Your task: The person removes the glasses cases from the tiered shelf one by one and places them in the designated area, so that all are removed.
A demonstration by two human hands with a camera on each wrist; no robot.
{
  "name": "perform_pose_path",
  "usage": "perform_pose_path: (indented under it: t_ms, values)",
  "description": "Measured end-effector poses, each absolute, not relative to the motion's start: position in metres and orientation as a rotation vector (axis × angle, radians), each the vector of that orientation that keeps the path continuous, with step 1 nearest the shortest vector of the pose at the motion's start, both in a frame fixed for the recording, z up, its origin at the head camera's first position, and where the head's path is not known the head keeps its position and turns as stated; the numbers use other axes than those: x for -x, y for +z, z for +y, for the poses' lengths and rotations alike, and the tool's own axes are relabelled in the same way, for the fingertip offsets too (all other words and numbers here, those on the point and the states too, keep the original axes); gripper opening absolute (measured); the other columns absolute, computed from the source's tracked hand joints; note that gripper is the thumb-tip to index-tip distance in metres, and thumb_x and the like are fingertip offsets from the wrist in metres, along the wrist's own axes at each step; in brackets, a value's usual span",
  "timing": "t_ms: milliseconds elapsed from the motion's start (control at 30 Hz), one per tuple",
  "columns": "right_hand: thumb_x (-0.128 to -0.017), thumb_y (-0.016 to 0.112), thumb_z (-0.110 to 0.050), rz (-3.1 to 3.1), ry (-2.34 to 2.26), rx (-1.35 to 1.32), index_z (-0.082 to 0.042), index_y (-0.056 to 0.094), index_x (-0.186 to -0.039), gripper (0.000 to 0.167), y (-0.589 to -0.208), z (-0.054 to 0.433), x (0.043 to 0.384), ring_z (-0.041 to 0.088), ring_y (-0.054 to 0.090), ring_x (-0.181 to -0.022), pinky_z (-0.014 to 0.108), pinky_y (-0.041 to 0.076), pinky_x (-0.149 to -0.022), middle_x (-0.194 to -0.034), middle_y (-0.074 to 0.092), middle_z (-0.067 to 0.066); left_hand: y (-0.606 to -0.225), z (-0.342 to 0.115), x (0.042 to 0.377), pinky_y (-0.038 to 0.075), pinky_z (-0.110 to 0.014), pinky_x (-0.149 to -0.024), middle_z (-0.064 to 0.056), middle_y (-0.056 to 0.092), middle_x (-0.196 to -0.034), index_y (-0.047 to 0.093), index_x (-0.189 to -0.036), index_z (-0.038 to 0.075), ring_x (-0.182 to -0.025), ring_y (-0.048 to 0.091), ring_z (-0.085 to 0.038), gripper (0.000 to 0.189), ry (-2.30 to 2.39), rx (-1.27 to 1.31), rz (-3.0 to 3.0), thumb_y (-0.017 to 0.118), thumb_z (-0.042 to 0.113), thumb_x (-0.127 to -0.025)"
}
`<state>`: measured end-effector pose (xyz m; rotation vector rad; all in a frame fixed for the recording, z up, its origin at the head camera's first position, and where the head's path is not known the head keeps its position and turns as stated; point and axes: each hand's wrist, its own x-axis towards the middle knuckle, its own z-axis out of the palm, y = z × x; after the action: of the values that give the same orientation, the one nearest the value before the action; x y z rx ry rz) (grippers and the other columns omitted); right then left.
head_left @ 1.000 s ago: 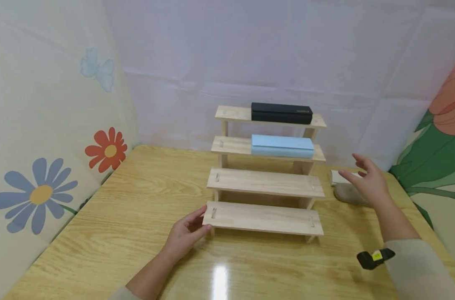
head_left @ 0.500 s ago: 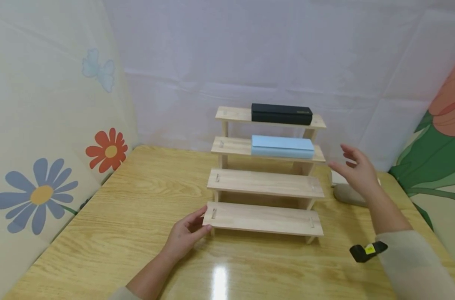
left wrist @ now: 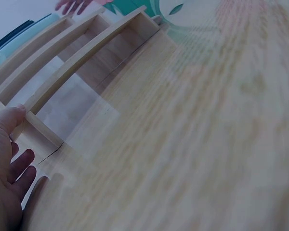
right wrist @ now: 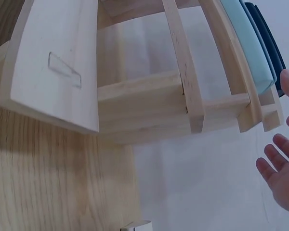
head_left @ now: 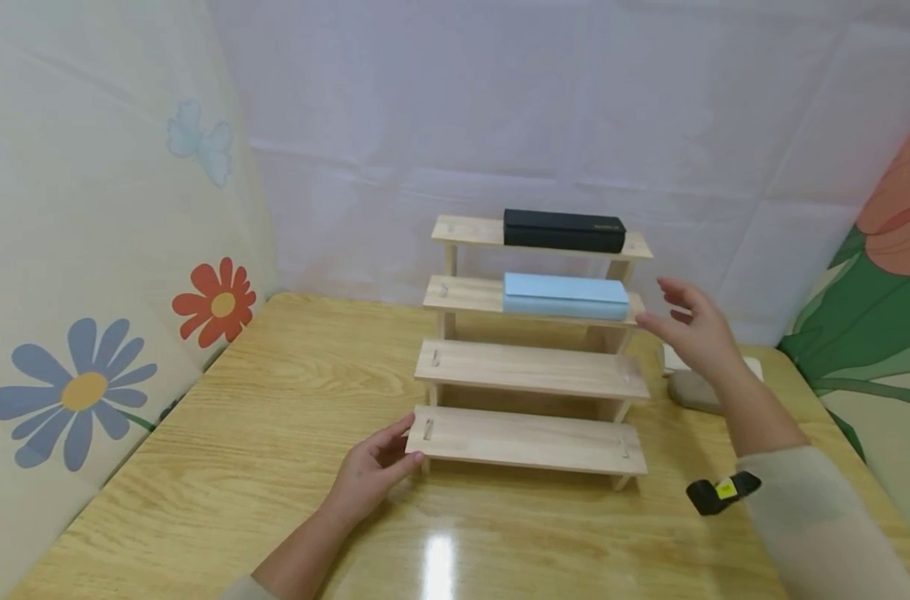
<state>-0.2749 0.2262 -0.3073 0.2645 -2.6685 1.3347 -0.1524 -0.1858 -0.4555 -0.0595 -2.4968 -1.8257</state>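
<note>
A four-step wooden display stand (head_left: 530, 437) stands on the table. On its top step lies a black glasses case (head_left: 563, 232); a light blue glasses case (head_left: 565, 297) lies on the step below, towards the right. My left hand (head_left: 365, 479) holds the left end of the lowest step, thumb at the front corner and index finger at the back corner; its other fingers hang below in the left wrist view. My right hand (head_left: 691, 333) hovers with spread fingers by the right end of the second step, thumb near the blue case, holding nothing.
Behind the right forearm, a white flat object (head_left: 674, 360) and a rounded grey-brown object (head_left: 691, 392) lie on the wood-grain table (head_left: 312, 367). A pale cloth (head_left: 365, 167) hangs behind, with flower-printed sheets at both sides.
My right hand has moved left and up, from over the objects at the right to the end of the second step. My left hand and both cases stay in place.
</note>
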Motion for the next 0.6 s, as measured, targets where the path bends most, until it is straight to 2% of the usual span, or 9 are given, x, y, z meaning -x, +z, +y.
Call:
perform_pose_path:
  t_ms: [233, 600]
  values:
    - [-0.093, 0.068, -0.029, -2.645, 1.356, -0.379, -0.003, 0.033, -0.151, 0.073, -0.301, 0.212, 0.28, 0.042, 0.032, -0.141, 0.057, 0.029, -0.116, -0.154, 0.034, 0.025, -0.457, -0.185, 0.153, 0.054, -0.019, -0.088, -0.023, 0.064, -0.126, 0.053, -0.139, 0.003, -0.11, 0.066, -0.03, 0.059, -1.819, 0.084, -2.484, 0.075, 0.012, -0.086]
    - [-0.092, 0.07, -0.026, -2.668, 1.333, -0.424, 0.001, 0.037, -0.147, 0.07, -0.295, 0.194, 0.29, 0.04, 0.035, -0.14, 0.053, 0.03, -0.117, -0.151, 0.038, 0.025, -0.459, -0.187, 0.155, 0.051, -0.015, -0.086, -0.022, 0.063, -0.128, 0.052, -0.14, 0.005, -0.111, 0.065, -0.032, 0.059, -1.838, 0.074, -2.491, 0.075, 0.01, -0.085]
